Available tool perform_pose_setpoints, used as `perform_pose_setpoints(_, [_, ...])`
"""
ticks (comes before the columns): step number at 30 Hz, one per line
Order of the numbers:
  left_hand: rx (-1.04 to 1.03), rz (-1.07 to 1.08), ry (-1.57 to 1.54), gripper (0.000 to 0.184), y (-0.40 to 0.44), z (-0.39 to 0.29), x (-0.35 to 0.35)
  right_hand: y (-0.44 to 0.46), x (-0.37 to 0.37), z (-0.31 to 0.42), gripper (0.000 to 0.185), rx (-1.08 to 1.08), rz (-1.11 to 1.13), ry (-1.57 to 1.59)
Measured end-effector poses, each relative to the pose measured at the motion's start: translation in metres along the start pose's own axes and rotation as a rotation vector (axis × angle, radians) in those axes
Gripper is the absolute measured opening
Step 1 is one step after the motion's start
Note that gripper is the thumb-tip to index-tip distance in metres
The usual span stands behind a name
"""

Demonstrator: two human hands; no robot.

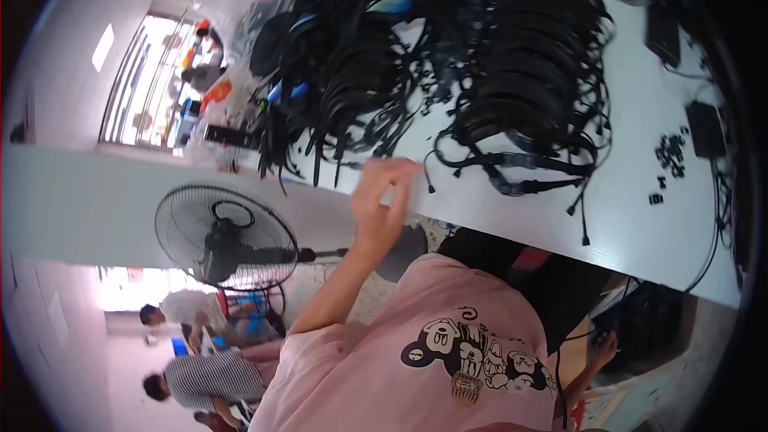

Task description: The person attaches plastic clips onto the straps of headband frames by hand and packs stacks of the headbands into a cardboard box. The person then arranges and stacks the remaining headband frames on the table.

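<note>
Left hand over table edge, fingers curled, blurred, cannot tell if holding, thin cable just beside it, black cabled bands ahead and rightward, right hand low, grip unclear.

1 white desk carries 2 large groups of black gear: 1 tangled heap towards its left end and 1 row of curved bands, at least 6, across its middle. Towards its right end lie 2 black boxes and 1 cluster of small black parts, too crowded to count, with 2 more just apart from it. At least 2 cord tips lie by the near edge. 2 hands of the wearer show. Beyond the desk are 1 fan and at least 2 other people.
</note>
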State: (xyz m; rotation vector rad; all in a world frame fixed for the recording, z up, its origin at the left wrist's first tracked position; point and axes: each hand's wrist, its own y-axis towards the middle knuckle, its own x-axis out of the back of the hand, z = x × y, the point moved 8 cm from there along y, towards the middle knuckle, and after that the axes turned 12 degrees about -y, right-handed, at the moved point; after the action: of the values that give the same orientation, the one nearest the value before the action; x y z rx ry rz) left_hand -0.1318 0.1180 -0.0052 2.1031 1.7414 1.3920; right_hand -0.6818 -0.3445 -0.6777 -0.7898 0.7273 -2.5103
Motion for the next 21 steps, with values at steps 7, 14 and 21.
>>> perform_pose_setpoints(7, [0.003,-0.215,0.423,0.040,0.007,0.089,0.093,0.004,-0.019,-0.019,0.038,-0.011,0.079,0.219])
perform_pose_setpoints(14, [0.094,-0.033,0.440,0.077,0.049,0.153,0.084,0.022,-0.040,-0.078,0.032,0.091,0.216,0.317])
perform_pose_setpoints(21, [0.199,-0.107,0.296,0.076,0.065,0.170,0.104,-0.021,-0.062,-0.081,0.037,0.119,0.491,0.533])
